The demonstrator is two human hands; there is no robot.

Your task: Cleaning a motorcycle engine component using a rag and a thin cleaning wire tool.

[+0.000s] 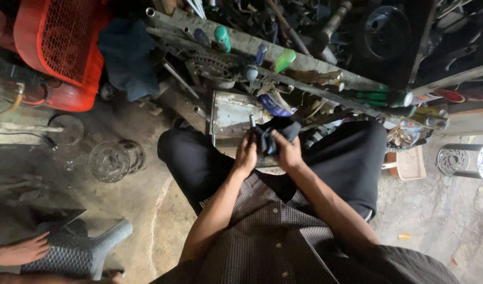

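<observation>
I sit with my knees apart, and both hands meet just above my lap. My left hand (pixel 246 156) grips a small dark metal part (pixel 253 124) whose round end sticks up past my fingers, and my right hand (pixel 287 151) is clenched on a dark rag (pixel 280 130) wrapped against that part. The two hands touch the same bundle, right in front of a battered grey metal box (pixel 232 112); its worn face is turned toward me, and I cannot tell what lies inside it.

Beyond the box runs a long wooden rack (pixel 304 63) crowded with tools: green-handled screwdrivers (pixel 283 59), a toothed chain sprocket (pixel 211 67), and a heap of dark metal pieces too jumbled to tell apart. A blue cloth (pixel 128 55) hangs off the rack's left end, beside a red machine with a mesh guard (pixel 57 47).

On the dirt floor to my left lie two round metal discs (pixel 115 159), touching one another. By my right knee stands a small pale tray (pixel 410 164). Another person's hand (pixel 20 250) rests near a grey plastic stool (pixel 81 252) at the lower left.
</observation>
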